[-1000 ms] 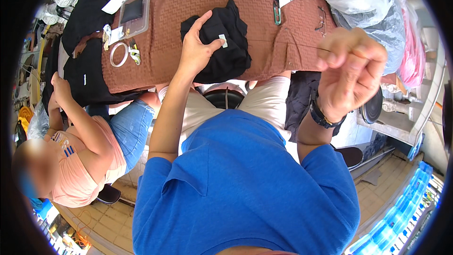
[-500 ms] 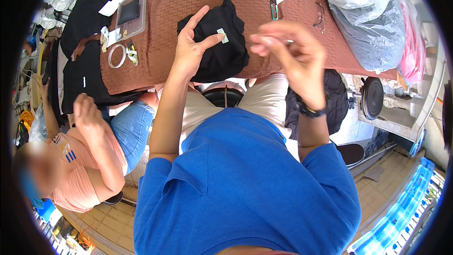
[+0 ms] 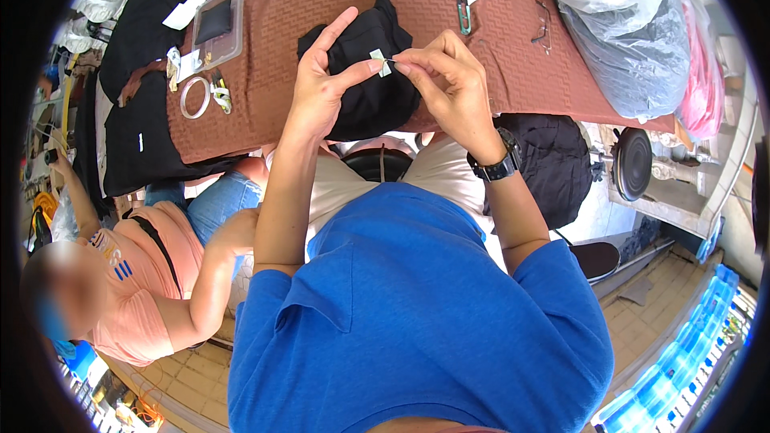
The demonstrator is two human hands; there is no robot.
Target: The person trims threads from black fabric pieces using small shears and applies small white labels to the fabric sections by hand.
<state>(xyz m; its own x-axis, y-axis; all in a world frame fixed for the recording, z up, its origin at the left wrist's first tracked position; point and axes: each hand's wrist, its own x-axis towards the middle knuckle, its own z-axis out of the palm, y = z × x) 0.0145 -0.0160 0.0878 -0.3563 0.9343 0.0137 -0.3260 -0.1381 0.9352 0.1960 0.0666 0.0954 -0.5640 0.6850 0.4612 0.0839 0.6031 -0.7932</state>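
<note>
We hold one small pale tag above one black garment at the upper centre of the frame.

Our left hand (image 3: 321, 88) pinches the pale tag (image 3: 379, 62) between thumb and forefinger, other fingers spread; our right hand (image 3: 445, 80) closes its fingertips on something thin right beside it, too small to tell. The black garment (image 3: 365, 72) lies on the brown-covered counter (image 3: 497, 56). At upper left we count one clear plastic box (image 3: 216, 26) and one tape ring (image 3: 195, 97). One person in an orange shirt (image 3: 136, 289) sits at lower left.
</note>
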